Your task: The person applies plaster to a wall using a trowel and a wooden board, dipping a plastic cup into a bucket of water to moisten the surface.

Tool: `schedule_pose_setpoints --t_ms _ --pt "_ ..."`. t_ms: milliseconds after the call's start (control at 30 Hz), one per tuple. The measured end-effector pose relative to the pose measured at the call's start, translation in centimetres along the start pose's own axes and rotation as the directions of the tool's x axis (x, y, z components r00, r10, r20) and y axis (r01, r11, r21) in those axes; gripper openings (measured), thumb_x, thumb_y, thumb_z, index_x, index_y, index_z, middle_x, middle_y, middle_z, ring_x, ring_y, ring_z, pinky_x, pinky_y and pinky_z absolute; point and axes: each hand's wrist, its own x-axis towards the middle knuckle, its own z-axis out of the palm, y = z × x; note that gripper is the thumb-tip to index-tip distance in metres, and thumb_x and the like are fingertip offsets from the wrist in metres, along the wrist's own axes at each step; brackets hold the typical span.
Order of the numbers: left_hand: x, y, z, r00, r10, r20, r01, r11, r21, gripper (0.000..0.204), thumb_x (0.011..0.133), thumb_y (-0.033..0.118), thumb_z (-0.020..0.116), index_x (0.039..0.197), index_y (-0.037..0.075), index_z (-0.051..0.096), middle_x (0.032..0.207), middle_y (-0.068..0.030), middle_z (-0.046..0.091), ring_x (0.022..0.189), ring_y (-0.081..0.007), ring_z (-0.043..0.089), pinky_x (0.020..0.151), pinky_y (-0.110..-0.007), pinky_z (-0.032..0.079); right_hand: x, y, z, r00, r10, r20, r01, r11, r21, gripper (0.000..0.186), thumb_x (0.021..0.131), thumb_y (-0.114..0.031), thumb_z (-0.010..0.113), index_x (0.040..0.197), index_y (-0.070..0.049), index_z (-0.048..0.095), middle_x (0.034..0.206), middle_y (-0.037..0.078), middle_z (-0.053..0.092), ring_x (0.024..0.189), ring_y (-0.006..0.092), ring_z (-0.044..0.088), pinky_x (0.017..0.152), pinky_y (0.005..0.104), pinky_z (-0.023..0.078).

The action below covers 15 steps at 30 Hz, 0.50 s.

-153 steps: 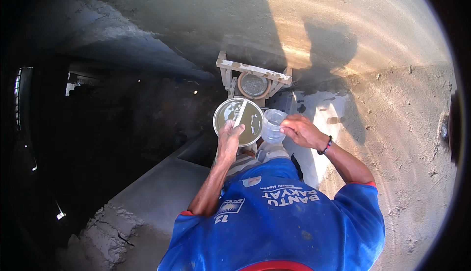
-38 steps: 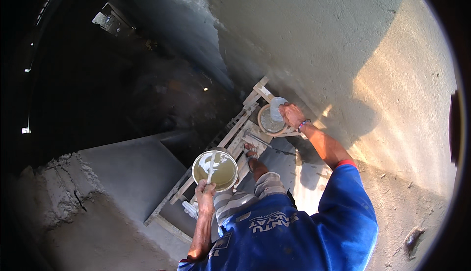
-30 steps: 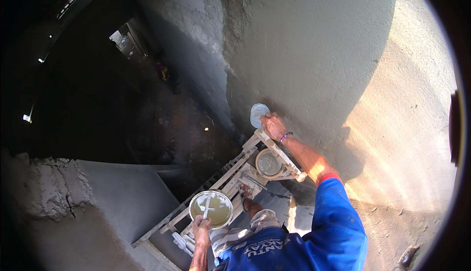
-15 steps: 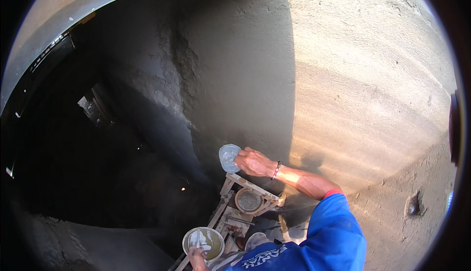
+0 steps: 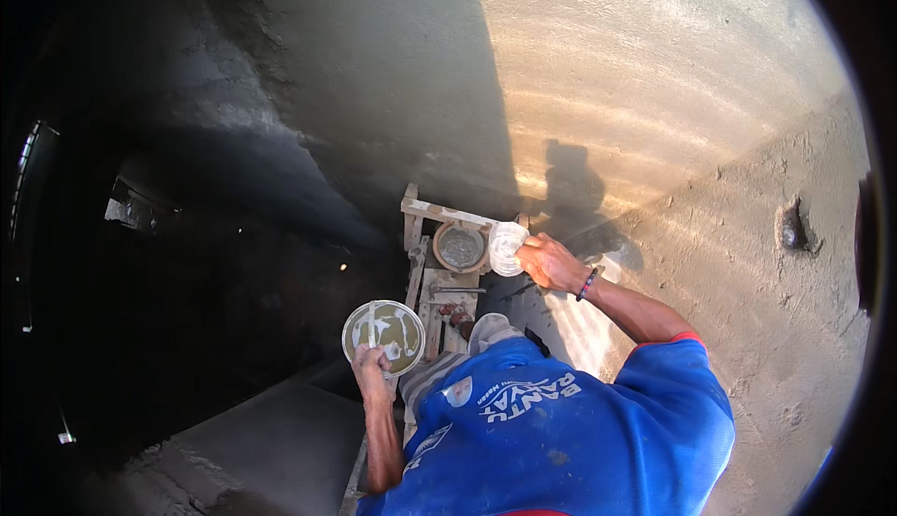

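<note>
Leaning forward in a blue shirt (image 5: 561,422) with red trim, seen from above. Reaching out from the lower edge with the left forearm, with the left hand (image 5: 372,368) at the near rim of a round bucket (image 5: 421,334). Closing the left grip, with curled fingers, on a pale flat strip (image 5: 372,318) crossing the bucket's top. Holding the bucket, with murky greenish liquid and whitish patches inside, just left of the striped shorts (image 5: 493,331).

Angling the right forearm forward and inward from a bent elbow, with a beaded bracelet (image 5: 587,284) at the wrist. Clasping, with the right hand (image 5: 553,264) in a narrow grip, the right side of a clear plastic cup (image 5: 506,247). Impossible to tell: the exact placing of the fingers on the cup's hidden side.

Standing with one foot (image 5: 456,314) on a pale plank (image 5: 458,279), near a thin rod (image 5: 458,290). Showing the cup just right of a round tub (image 5: 436,250) of grey, wet-looking mix; unclear from this angle, contact or gap. Framed beyond by a wooden crossbar (image 5: 448,213) and a rough plastered wall (image 5: 654,67), half sunlit, half shadowed.
</note>
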Motion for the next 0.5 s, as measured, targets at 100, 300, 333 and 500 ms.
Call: schedule_pose_setpoints --t_ms 100,300,333,500 --pt "0.3 -0.1 -0.2 0.999 -0.040 0.021 0.039 0.999 0.024 0.010 0.078 0.010 0.053 0.071 0.007 0.047 0.060 -0.0011 0.041 0.054 -0.0129 0.040 0.055 -0.027 0.033 -4.4 1.8 3.3 0.993 0.119 0.009 -0.119 0.993 -0.001 0.008 0.086 -0.012 0.053 0.084 -0.005 0.055 0.080 0.016 0.053 0.076 0.0356 0.053 0.073 0.0452 0.044" --pt "0.8 -0.3 0.6 0.993 -0.082 0.083 0.076 0.994 0.077 0.012 0.078 0.010 0.053 0.069 0.008 0.045 0.061 -0.0018 0.043 0.056 -0.0140 0.043 0.057 -0.028 0.037 -12.2 4.0 8.0 0.938 0.333 -0.098 -0.335 0.942 -0.007 0.013 0.088 -0.014 0.055 0.081 -0.004 0.057 0.073 0.017 0.054 0.074 0.0366 0.056 0.071 0.0455 0.045" --pt "0.9 -0.4 0.8 0.991 -0.094 0.091 0.087 0.993 0.079 0.010 0.078 0.008 0.054 0.071 0.007 0.047 0.062 -0.0012 0.043 0.057 -0.0133 0.043 0.057 -0.027 0.036 -13.1 4.3 8.5 0.920 0.380 -0.096 -0.381 0.924 0.005 0.013 0.087 -0.014 0.055 0.080 -0.003 0.057 0.073 0.018 0.055 0.073 0.0367 0.056 0.071 0.0456 0.045" --pt "1.2 -0.5 2.0 0.983 -0.145 0.116 0.134 0.986 0.097 0.009 0.079 0.006 0.053 0.071 0.006 0.049 0.063 -0.0011 0.045 0.058 -0.0131 0.044 0.058 -0.027 0.035 -15.4 6.0 9.9 0.852 0.518 -0.070 -0.517 0.855 0.036 0.016 0.087 -0.013 0.054 0.077 -0.002 0.057 0.072 0.019 0.056 0.072 0.0378 0.057 0.071 0.0469 0.045"
